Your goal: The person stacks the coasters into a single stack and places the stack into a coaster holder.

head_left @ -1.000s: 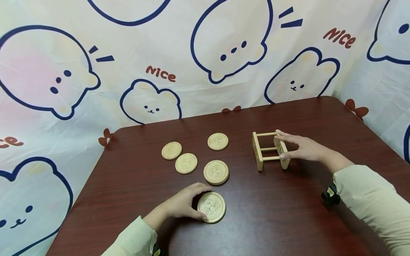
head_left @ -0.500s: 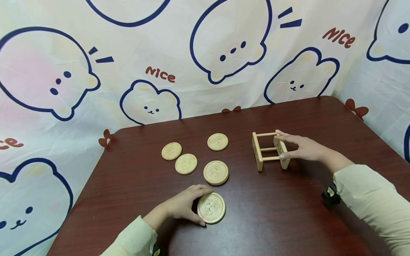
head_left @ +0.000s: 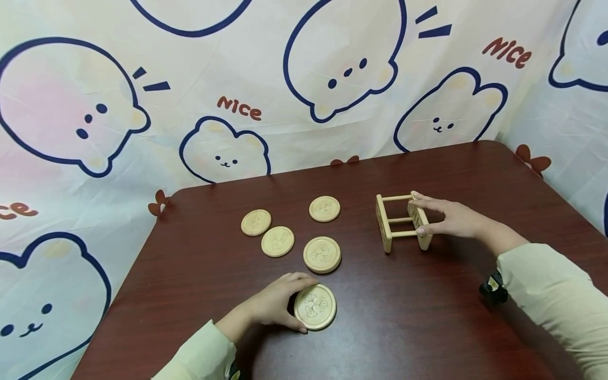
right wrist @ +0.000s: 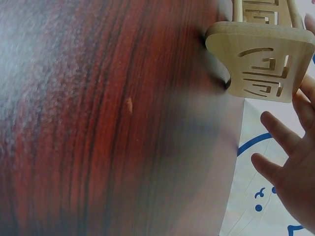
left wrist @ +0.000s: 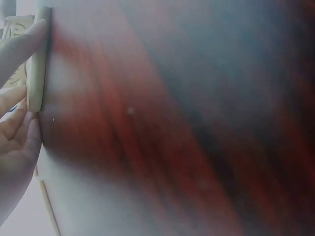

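A round wooden coaster [head_left: 315,307] with a carved leaf pattern lies near the front of the table. My left hand [head_left: 273,303] grips it from the left, thumb at its near edge and fingers at its far edge. Its pale rim [left wrist: 38,73] shows edge-on between the digits in the left wrist view. To the right, a small wooden coaster rack [head_left: 382,224] with slotted side panels and thin rods stands on the table. My right hand [head_left: 458,220] holds its right panel between thumb and fingers. Two fingers [right wrist: 280,130] stretch away from the rack in the right wrist view.
Beyond the left hand sits a thicker coaster, seemingly a stack [head_left: 322,254]. Farther back lie one single coaster [head_left: 325,208] and two more, a left one [head_left: 256,222] and a nearer one [head_left: 277,241]. A printed cloth [head_left: 304,137] hangs behind the dark table [head_left: 427,327].
My left thumb has slid from the coaster's left side to its near edge, and the forefinger reaches a little farther along the far edge. The right hand and rack have stayed put.
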Motion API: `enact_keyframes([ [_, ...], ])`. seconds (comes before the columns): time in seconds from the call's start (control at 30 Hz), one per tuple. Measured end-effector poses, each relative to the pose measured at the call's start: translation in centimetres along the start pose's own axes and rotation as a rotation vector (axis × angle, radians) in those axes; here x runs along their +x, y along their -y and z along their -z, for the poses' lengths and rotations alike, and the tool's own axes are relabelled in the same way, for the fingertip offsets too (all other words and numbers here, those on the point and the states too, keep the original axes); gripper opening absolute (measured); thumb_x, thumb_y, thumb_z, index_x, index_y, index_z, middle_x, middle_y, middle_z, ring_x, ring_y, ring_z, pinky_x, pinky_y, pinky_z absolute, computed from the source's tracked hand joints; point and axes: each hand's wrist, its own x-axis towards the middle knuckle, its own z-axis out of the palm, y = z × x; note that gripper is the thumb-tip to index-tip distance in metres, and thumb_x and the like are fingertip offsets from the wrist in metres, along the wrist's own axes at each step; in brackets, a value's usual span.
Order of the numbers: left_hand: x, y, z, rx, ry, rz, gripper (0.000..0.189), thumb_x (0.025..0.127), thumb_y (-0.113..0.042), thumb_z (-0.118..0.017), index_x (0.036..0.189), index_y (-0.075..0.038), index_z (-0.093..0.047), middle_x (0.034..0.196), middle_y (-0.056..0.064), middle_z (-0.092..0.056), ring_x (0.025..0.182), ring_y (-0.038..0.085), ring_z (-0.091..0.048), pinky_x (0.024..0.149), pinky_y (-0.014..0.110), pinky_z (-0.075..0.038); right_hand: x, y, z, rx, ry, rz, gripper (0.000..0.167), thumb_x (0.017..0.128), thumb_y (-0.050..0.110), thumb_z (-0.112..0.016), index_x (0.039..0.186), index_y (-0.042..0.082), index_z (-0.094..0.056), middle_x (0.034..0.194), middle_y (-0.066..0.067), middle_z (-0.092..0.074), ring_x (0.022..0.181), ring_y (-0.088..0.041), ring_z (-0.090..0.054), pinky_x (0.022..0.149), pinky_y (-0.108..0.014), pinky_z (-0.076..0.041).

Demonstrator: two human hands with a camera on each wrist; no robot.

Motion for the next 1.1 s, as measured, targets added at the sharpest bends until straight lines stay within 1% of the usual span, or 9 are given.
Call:
enact_keyframes([
  [0.23, 0.13, -0.05, -0.09, 0.019, 0.001, 0.001, 0.086, 0.052, -0.037, -0.080, 0.125, -0.011, -0.044, 0.120, -0.005, -0.042, 0.109, 0.011, -0.037, 0.091, 0.031, -0.032, -0.05, 0.02, 0.03, -0.004, 0.004, -0.008, 0.072, 0.077, 0.038, -0.062, 0.134, 0.008, -0.032, 0.142, -0.010, -0.014, 0.125, -0.036, -0.015, 0.091, -0.058, -0.017],
  [0.43, 0.20, -0.01, -0.12, 0.022, -0.001, 0.010, 0.085, 0.052, -0.036, -0.080, 0.125, -0.011, -0.044, 0.119, -0.005, -0.043, 0.108, 0.012, -0.037, 0.090, 0.031, -0.033, -0.05, 0.06, 0.09, -0.009, 0.003, 0.000, 0.072, 0.077, 0.038, -0.062, 0.134, 0.008, -0.032, 0.142, -0.010, -0.014, 0.125, -0.036, -0.015, 0.092, -0.057, -0.017],
  [0.57, 0.19, -0.09, -0.06, 0.018, 0.002, 0.021, 0.084, 0.053, -0.035, -0.080, 0.125, -0.011, -0.044, 0.118, -0.005, -0.043, 0.107, 0.012, -0.038, 0.090, 0.031, -0.033, -0.07, 0.05, 0.06, -0.005, 0.006, -0.010, 0.072, 0.076, 0.040, -0.061, 0.134, 0.009, -0.031, 0.142, -0.009, -0.014, 0.125, -0.036, -0.015, 0.092, -0.057, -0.017],
  [0.87, 0.06, 0.02, 0.24, -0.114, 0.011, 0.091, 0.081, 0.054, -0.032, -0.081, 0.124, -0.010, -0.045, 0.115, -0.003, -0.042, 0.106, 0.011, -0.039, 0.089, 0.030, -0.034, 0.00, 0.10, 0.07, 0.013, 0.009, -0.022, 0.074, 0.075, 0.043, -0.062, 0.134, 0.010, -0.032, 0.142, -0.009, -0.013, 0.125, -0.036, -0.014, 0.091, -0.059, -0.016],
  [1.0, 0.12, -0.01, 0.39, -0.121, 0.021, 0.093, 0.080, 0.054, -0.033, -0.080, 0.123, -0.010, -0.046, 0.114, -0.004, -0.043, 0.104, 0.010, -0.040, 0.089, 0.029, -0.034, 0.03, 0.09, 0.07, 0.008, 0.007, -0.020, 0.074, 0.075, 0.043, -0.062, 0.134, 0.010, -0.032, 0.142, -0.009, -0.013, 0.125, -0.036, -0.014, 0.091, -0.059, -0.016],
  [1.1, 0.19, -0.06, 0.45, -0.107, 0.018, 0.083, 0.080, 0.054, -0.034, -0.080, 0.122, -0.009, -0.046, 0.113, -0.003, -0.044, 0.103, 0.010, -0.040, 0.088, 0.028, -0.035, -0.06, 0.12, 0.10, 0.011, 0.005, -0.020, 0.074, 0.075, 0.043, -0.062, 0.134, 0.010, -0.032, 0.142, -0.009, -0.013, 0.125, -0.036, -0.015, 0.091, -0.059, -0.016],
])
